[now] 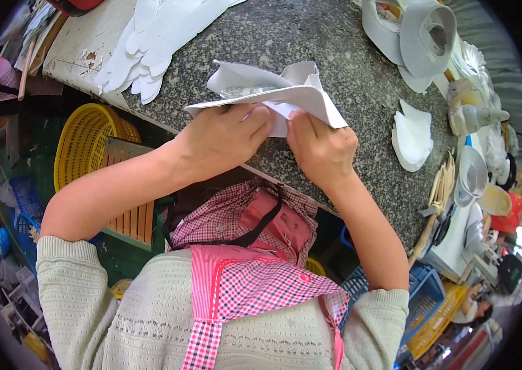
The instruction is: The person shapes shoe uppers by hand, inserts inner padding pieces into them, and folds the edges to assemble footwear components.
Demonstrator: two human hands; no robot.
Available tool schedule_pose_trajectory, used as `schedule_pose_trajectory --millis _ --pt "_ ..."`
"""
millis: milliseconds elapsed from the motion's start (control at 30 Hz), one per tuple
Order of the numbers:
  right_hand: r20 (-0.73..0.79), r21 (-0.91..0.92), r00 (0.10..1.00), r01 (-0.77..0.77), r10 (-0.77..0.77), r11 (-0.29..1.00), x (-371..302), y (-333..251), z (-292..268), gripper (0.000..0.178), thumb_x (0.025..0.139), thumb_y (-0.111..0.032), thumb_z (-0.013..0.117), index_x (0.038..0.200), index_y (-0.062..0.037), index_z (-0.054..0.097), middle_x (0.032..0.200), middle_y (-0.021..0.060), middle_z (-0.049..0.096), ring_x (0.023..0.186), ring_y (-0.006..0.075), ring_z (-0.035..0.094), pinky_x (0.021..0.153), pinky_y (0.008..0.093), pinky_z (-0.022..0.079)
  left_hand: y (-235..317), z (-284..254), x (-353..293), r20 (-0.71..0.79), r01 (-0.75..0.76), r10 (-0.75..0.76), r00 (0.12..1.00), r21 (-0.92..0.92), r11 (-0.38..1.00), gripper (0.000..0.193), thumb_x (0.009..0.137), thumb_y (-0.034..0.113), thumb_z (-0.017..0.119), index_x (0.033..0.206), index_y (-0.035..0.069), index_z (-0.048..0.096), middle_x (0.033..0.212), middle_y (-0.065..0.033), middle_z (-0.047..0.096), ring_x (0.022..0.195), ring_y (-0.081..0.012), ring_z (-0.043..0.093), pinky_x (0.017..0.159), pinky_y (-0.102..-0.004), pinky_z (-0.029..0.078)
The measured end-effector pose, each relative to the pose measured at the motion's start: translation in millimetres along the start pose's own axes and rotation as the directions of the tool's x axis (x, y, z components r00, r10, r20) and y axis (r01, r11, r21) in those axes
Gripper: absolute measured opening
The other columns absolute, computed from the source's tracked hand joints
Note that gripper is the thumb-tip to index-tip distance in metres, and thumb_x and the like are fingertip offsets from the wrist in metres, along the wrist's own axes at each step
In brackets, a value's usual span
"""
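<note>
A stiff white piece (267, 92), bent and folded like a shoe upper, is held just over the near edge of the speckled stone worktop (341, 49). My left hand (227, 132) is closed on its lower left edge, fingers curled under. Close beside it, my right hand (322, 145) pinches the same piece at its lower middle and right, with the fingertips partly hidden by the material. A small stack of white cut pieces (412, 137) lies on the worktop to the right of my right hand.
Fanned white cut pieces (150, 46) lie at the far left. More curved white pieces (418, 40) sit at the far right, near a glue-stained container (467, 102) and scissors (441, 228). A yellow basket (82, 145) stands below on the left, a blue crate (424, 296) on the right.
</note>
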State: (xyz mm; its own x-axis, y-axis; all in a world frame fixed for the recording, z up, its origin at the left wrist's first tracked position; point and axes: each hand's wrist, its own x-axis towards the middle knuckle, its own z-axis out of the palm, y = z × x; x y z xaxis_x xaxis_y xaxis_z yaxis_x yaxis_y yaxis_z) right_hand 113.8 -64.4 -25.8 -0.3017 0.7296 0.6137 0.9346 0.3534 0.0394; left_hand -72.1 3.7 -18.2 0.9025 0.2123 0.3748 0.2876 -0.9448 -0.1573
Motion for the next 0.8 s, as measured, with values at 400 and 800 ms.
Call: schedule_pose_trajectory --millis 400,800 --pt "-0.01 -0.025 0.988 -0.151 0.151 0.988 8.1 1.7 11.4 0.011 0.066 -0.011 0.062 0.07 -0.0086 0.052 0.067 0.0045 0.055 0.053 0.0193 0.058 0.043 0.0301 0.045 12.1 6.4 0.2 -0.028 0.133 -0.131 0.991 0.06 0.989 0.037 0.075 0.013 0.053 0.11 0.002 0.056 0.095 -0.0112 0.061 0.088 -0.0187 0.061 0.068 -0.0258 0.05" --pt "0.137 -0.054 0.99 0.053 -0.045 0.997 -11.6 -16.9 0.9 0.024 0.071 -0.016 0.067 0.093 -0.006 0.063 0.09 0.0027 0.061 0.072 0.018 0.061 0.054 0.0303 0.049 0.6 -1.2 -14.3 0.027 -0.085 0.083 0.996 0.07 0.994 0.014 0.071 0.014 0.056 0.078 0.002 0.057 0.072 -0.0075 0.055 0.071 -0.0212 0.059 0.058 -0.0302 0.049"
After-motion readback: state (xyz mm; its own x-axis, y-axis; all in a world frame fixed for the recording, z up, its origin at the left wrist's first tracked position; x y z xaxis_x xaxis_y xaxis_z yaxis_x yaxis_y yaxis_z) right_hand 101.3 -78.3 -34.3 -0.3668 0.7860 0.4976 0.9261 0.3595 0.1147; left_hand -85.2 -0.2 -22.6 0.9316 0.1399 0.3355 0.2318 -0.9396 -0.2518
